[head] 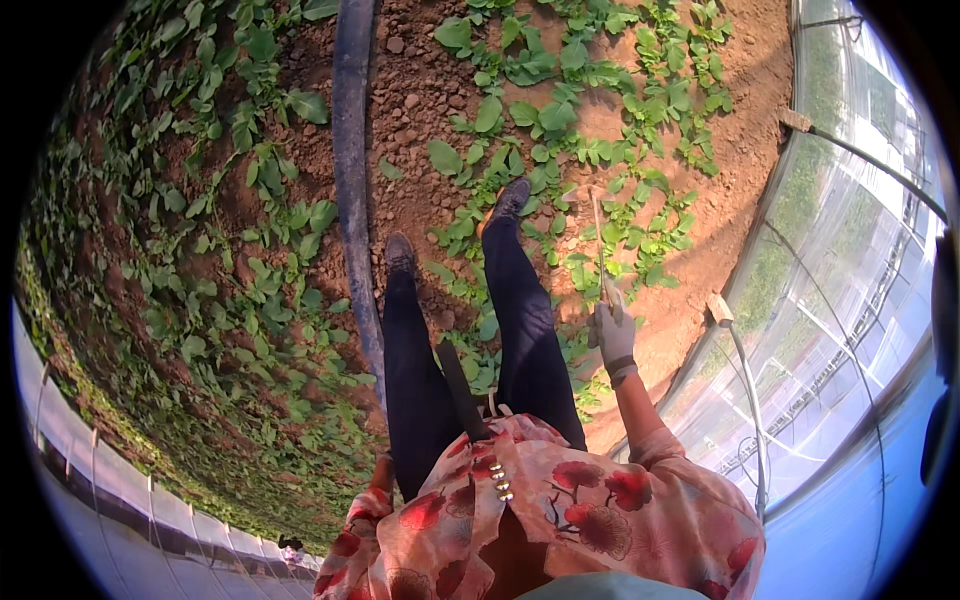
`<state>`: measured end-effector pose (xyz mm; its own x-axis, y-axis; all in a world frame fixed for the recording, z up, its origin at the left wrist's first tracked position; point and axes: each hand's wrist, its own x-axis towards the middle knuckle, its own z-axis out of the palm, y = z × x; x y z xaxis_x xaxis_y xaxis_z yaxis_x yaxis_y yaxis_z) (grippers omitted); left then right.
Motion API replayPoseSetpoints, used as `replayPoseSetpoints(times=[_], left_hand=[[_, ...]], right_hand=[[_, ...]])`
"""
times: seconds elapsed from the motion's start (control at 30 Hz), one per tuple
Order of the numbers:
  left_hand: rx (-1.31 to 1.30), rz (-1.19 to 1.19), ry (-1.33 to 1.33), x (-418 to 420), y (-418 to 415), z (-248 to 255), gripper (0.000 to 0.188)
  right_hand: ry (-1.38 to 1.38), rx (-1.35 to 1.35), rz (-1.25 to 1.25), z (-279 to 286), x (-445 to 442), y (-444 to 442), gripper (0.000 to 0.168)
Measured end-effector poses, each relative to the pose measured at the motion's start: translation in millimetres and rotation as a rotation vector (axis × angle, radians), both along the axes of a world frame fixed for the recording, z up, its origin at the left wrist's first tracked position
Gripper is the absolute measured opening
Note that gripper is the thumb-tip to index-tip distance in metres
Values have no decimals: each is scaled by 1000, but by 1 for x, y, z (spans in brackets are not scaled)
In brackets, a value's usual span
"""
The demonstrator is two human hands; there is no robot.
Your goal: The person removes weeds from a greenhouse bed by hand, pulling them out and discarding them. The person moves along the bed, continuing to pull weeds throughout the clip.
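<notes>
My right hand [615, 332], in a pale work glove, grips the handle of a small hoe [599, 240]. The hoe's thin shaft points away from me, and its metal blade [589, 193] is at the soil among leafy green seedlings [637, 232]. My left forearm [382, 474] shows beside my left thigh, but the hand itself is hidden. I stand astride a row of the broad-leaved plants [487, 330], my right shoe [512, 196] among the leaves and my left shoe [399, 251] on crumbly brown soil.
A flat dark hose [351, 150] runs along the ground just left of my left foot. Dense leafy plants [187, 262] fill the bed beyond it. On the right, clear plastic greenhouse sheeting [810, 300] rises from the soil, with metal poles [750, 397] and wooden blocks [720, 310] along it.
</notes>
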<state>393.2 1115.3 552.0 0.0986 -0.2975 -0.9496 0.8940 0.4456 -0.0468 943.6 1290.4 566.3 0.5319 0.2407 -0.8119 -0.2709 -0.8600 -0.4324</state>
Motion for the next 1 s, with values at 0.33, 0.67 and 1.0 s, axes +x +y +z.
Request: replayPoseSetpoints(times=[0.33, 0.67, 1.0], left_hand=[[-7, -78, 36, 81, 82, 4, 42], [-10, -164, -43, 87, 214, -40, 40], [12, -324, -247, 32, 374, -60, 37]], right_hand=[[137, -80, -200, -16, 96, -10, 44], [-5, -15, -269, -39, 109, 65, 40], [-51, 28, -396, -39, 58, 190, 40]])
